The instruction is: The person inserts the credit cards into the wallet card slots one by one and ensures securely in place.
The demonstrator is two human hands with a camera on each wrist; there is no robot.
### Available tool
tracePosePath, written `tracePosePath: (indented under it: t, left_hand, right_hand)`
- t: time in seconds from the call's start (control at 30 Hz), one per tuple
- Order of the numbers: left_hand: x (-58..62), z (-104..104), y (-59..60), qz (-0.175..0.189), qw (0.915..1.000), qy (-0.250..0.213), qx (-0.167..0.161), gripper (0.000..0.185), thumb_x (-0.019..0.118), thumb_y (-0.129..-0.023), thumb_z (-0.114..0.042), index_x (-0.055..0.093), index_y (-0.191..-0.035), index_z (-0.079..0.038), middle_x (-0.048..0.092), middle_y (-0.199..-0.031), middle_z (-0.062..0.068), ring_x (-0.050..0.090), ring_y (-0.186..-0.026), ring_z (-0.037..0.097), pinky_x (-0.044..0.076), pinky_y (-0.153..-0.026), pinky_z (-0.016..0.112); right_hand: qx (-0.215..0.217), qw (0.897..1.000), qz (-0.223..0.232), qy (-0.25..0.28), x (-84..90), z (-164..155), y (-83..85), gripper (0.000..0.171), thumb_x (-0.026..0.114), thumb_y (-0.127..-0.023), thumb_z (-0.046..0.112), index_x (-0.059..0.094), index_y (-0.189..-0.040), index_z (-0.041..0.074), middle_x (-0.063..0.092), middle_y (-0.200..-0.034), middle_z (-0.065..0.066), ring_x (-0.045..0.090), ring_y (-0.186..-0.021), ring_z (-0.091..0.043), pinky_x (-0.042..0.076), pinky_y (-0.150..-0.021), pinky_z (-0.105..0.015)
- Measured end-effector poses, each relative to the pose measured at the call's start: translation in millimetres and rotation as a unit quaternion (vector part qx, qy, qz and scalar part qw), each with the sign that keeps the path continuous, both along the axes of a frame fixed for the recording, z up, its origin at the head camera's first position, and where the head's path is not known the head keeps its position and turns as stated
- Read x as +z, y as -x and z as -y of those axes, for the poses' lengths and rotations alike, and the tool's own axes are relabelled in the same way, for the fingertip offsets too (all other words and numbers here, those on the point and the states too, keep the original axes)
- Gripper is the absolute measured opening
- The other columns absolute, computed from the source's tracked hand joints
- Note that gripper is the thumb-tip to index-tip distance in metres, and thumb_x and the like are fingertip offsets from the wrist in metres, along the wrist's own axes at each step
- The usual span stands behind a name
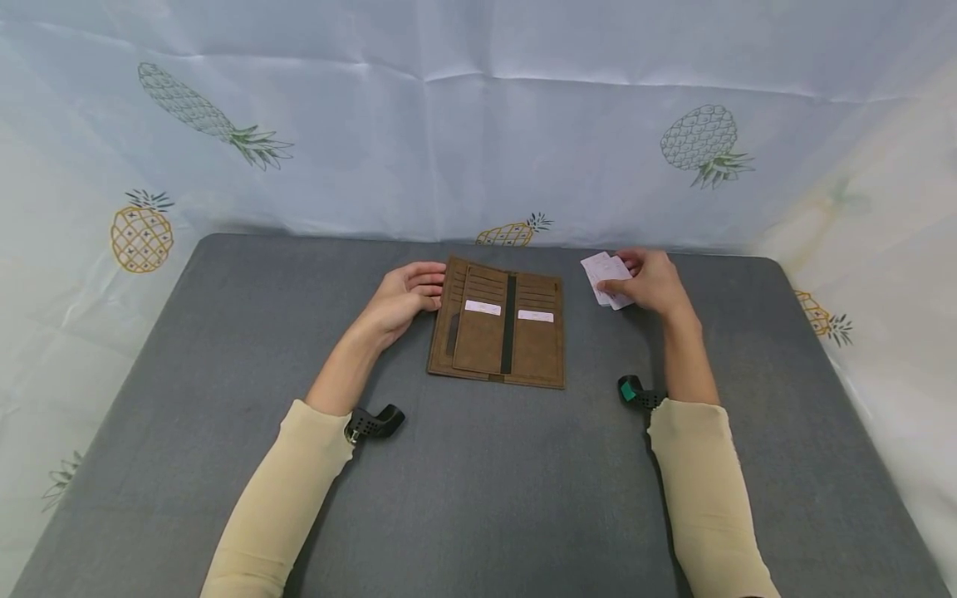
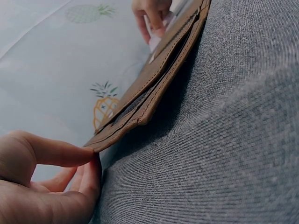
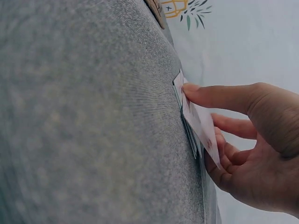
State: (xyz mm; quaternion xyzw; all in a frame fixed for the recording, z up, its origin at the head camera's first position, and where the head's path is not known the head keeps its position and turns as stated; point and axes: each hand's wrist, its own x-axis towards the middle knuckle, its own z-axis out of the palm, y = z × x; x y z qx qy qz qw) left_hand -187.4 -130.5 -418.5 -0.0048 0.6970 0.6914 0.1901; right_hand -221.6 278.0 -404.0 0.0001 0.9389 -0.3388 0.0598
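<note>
Brown and suede-like, the long flat leather wallet (image 1: 497, 326) lies spread open on the grey fabric table top (image 1: 478, 482), two white cards already sitting in its slots. To the right of the wallet, well apart from it, the right hand (image 1: 652, 281) pinches a small fanned stack of white cards (image 1: 607, 279); in the right wrist view the thumb (image 3: 219, 95) presses on the top card while the curled fingers sit beneath, the stack's lower edge down at the cloth. The risk I see is the fan itself: several thin cards held by one pinch could slide apart and scatter if the thumb eases. At the wallet's left edge, the left hand (image 1: 406, 296) has thumb and fingers closed lightly on the outer flap (the left wrist view shows the fingertips (image 2: 81, 156) right at the corner, which rides up off the table). The layers gape there, so a loose hold could let the flap drop or the whole wallet skid on the smooth weave.
</note>
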Motion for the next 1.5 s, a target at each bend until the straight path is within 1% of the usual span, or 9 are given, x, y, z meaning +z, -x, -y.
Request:
tracePosePath:
  t: [0.23, 0.33, 0.57, 0.77, 0.83, 1.03, 1.2, 1.37, 1.5]
  left_hand:
    - [-1.3, -0.7, 0.4, -0.001, 1.0000, -0.005, -0.001, 0.068, 0.055, -0.097, 0.022, 0.046, -0.161, -0.001, 0.049, -0.158, 0.022, 0.055, -0.130, 0.025, 0.056, -0.090, 0.016]
    - [-1.3, -0.7, 0.5, 0.000, 1.0000, -0.004, -0.001, 0.068, 0.055, -0.097, 0.022, 0.046, -0.161, -0.001, 0.049, -0.157, 0.021, 0.055, -0.130, 0.024, 0.056, -0.090, 0.016]
    - [0.3, -0.1, -0.5, -0.001, 1.0000, 0.000, 0.000, 0.068, 0.055, -0.098, 0.021, 0.045, -0.161, -0.001, 0.048, -0.159, 0.022, 0.055, -0.131, 0.025, 0.057, -0.091, 0.017]
    - [1.2, 0.5, -0.2, -0.001, 1.0000, 0.000, -0.002, 0.070, 0.054, -0.097, 0.022, 0.044, -0.162, -0.001, 0.047, -0.161, 0.023, 0.054, -0.136, 0.028, 0.057, -0.091, 0.017]
    - [1.4, 0.4, -0.3, -0.001, 1.0000, 0.000, -0.003, 0.070, 0.053, -0.097, 0.022, 0.044, -0.162, -0.001, 0.047, -0.161, 0.023, 0.053, -0.137, 0.030, 0.056, -0.091, 0.016]
    - [1.0, -0.3, -0.2, 0.000, 1.0000, -0.003, -0.001, 0.070, 0.054, -0.096, 0.023, 0.045, -0.162, -0.001, 0.048, -0.160, 0.023, 0.054, -0.135, 0.029, 0.056, -0.091, 0.016]
    - [-0.2, -0.9, 0.1, 0.001, 1.0000, -0.003, -0.001, 0.070, 0.054, -0.097, 0.022, 0.045, -0.162, -0.001, 0.048, -0.160, 0.022, 0.055, -0.132, 0.026, 0.057, -0.091, 0.017]
    - [1.8, -0.8, -0.9, 0.000, 1.0000, -0.001, -0.002, 0.069, 0.053, -0.097, 0.022, 0.044, -0.162, -0.001, 0.047, -0.160, 0.022, 0.054, -0.132, 0.026, 0.057, -0.091, 0.016]
    - [2.4, -0.4, -1.0, 0.001, 1.0000, -0.002, -0.002, 0.069, 0.053, -0.097, 0.022, 0.044, -0.162, -0.001, 0.047, -0.161, 0.022, 0.054, -0.134, 0.028, 0.057, -0.090, 0.016]
  right_hand:
    - [-0.018, 0.999, -0.031, 0.024, -0.3, -4.1, -1.8, 0.054, 0.077, -0.099, 0.015, 0.056, -0.144, -0.005, 0.070, -0.120, -0.030, 0.058, -0.077, -0.005, 0.047, -0.064, -0.018]
    - [-0.011, 0.998, -0.042, 0.044, 2.3, -3.7, -2.0, 0.045, 0.071, -0.103, 0.012, 0.057, -0.142, -0.005, 0.074, -0.111, -0.026, 0.056, -0.070, 0.003, 0.047, -0.061, -0.017]
    - [0.002, 0.992, -0.047, 0.114, 10.8, 4.9, -2.3, 0.045, 0.063, -0.104, 0.003, 0.056, -0.148, -0.004, 0.077, -0.100, -0.015, 0.056, -0.065, 0.001, 0.047, -0.057, -0.019]
    - [0.003, 0.986, -0.030, 0.167, 13.4, 18.6, -2.7, 0.049, 0.061, -0.104, 0.004, 0.055, -0.153, 0.001, 0.071, -0.083, 0.010, 0.042, -0.055, -0.004, 0.038, -0.051, -0.024]
    - [-0.002, 0.982, -0.019, 0.187, 13.2, 23.7, -2.9, 0.049, 0.062, -0.105, 0.005, 0.055, -0.153, 0.002, 0.071, -0.083, 0.013, 0.046, -0.056, -0.005, 0.040, -0.052, -0.024]
    - [-0.014, 0.980, -0.019, 0.200, 12.1, 39.0, -4.8, 0.046, 0.068, -0.104, 0.007, 0.057, -0.149, 0.003, 0.076, -0.092, 0.006, 0.062, -0.072, -0.006, 0.050, -0.062, -0.022]
    - [-0.003, 0.980, -0.025, 0.196, 9.8, 49.5, -5.2, 0.044, 0.068, -0.104, 0.006, 0.055, -0.146, 0.002, 0.079, -0.102, -0.006, 0.061, -0.073, -0.006, 0.049, -0.061, -0.021]
    - [0.013, 0.978, -0.019, 0.205, 8.6, 58.6, -4.2, 0.044, 0.067, -0.105, 0.004, 0.054, -0.146, -0.001, 0.077, -0.116, -0.023, 0.067, -0.079, -0.003, 0.054, -0.069, -0.021]
    - [0.018, 0.977, -0.015, 0.213, 7.7, 64.3, -3.4, 0.043, 0.066, -0.104, 0.001, 0.055, -0.145, -0.001, 0.077, -0.116, -0.024, 0.069, -0.082, -0.002, 0.058, -0.075, -0.022]
